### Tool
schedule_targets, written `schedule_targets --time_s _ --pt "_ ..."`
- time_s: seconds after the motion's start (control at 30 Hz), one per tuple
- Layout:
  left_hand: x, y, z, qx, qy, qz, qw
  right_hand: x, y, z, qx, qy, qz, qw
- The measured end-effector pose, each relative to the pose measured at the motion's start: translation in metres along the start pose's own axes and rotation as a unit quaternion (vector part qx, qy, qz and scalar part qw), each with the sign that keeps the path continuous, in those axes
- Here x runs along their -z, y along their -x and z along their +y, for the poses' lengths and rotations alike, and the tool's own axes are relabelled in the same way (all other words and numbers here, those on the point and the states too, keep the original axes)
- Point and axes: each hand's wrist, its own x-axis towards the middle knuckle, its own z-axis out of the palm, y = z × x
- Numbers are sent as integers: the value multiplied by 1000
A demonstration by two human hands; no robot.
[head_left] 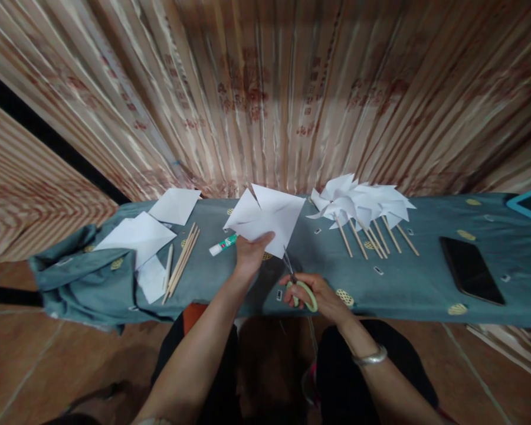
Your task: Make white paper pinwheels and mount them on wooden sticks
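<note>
A thin white paper sheet (277,209), squarish and smooth, is held above the middle of the cloth-covered surface, with slits seen running inward from its upper and left corners. It is pinched by the left hand (250,254), the thumb laid on top and the fingers largely hidden beneath. Metal scissors with pale green plastic handles (310,298) are gripped in the right hand (307,289), fingers closed around the loops; the blades are pointed at the sheet's near corner, and whether contact is made cannot be told. The green-grey cloth (416,283) is printed with yellow ovals and small dark-and-white tags. To the right, white paper pinwheels (336,203) on slim wooden sticks are laid overlapping, with a flat, dark, glossy phone (471,268) beyond them. To the left, loose wooden rods (183,260) and further white sheets (146,233) are noted. A white-and-green glue stick (223,245) is found beside the left hand; its label lettering is too small to be read.
</note>
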Motion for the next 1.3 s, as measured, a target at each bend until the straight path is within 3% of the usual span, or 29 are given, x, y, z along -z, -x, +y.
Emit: schedule_targets --time_s 1.3 --pt "-2 4 -2 6 -30 2 1000 -6 -5 -4 -24 -43 41 998"
